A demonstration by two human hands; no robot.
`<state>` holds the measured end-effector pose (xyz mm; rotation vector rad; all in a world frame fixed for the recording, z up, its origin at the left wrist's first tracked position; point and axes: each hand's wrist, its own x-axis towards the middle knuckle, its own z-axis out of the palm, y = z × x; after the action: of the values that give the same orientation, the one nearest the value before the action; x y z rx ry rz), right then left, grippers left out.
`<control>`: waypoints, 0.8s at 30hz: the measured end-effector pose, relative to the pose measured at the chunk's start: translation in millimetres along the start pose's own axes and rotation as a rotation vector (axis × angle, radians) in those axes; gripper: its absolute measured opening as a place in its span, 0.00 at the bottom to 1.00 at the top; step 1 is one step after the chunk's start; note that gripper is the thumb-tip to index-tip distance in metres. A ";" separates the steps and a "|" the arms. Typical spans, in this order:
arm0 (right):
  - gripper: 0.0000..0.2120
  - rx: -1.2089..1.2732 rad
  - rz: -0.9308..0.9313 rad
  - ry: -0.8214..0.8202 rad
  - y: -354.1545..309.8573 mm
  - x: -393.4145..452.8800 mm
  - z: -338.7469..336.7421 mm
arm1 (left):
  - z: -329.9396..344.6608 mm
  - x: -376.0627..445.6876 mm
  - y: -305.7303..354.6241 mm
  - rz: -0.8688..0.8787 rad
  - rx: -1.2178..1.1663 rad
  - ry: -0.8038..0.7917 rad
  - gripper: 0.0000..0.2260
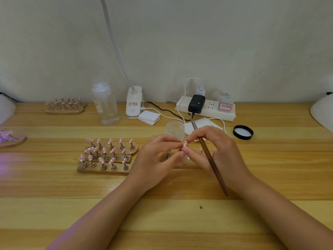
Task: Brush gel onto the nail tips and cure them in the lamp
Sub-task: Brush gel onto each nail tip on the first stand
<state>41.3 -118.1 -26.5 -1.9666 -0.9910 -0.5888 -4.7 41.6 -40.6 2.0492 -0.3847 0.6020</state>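
My left hand (pixel 158 157) and my right hand (pixel 214 150) meet above a wooden holder (pixel 164 156) that they mostly hide. Between their fingertips sits a pink nail tip with white dots (pixel 185 144); both hands pinch it. My right hand also holds a long brown brush (pixel 209 156), its bristle end pointing away toward the back. An open frosted gel jar (pixel 175 129) stands just behind the hands. Three wooden holders with pink dotted tips (pixel 108 156) lie to the left. A curing lamp (pixel 5 109) sits at the far left edge, violet light glowing on a holder (pixel 10 138) there.
A black jar lid (pixel 243 132) lies at the right. Behind are a clear liquid bottle (pixel 106 105), a desk lamp base (pixel 134 103), white wipes (pixel 149 117), a power strip (pixel 207 108) with cables, another tip holder (pixel 64 106), and a white dome (pixel 323 112) at the right edge.
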 end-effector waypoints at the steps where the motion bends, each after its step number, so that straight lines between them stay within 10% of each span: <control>1: 0.11 0.012 0.006 0.006 -1.0 -0.4 0.9 | 0.0 0.0 0.4 0.022 0.000 0.010 0.12; 14: 0.15 0.283 0.345 0.083 -12.1 41.7 -9.9 | -1.2 2.8 -6.4 -0.151 -0.119 0.241 0.08; 24: 0.15 -0.022 0.448 -0.227 16.0 85.7 9.5 | -3.3 1.7 -1.2 -0.213 -0.160 0.258 0.04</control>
<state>104.2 -79.2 20.7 -2.2161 -0.6389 -0.1283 -3.6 45.1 -39.0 1.8036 -0.0595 0.6712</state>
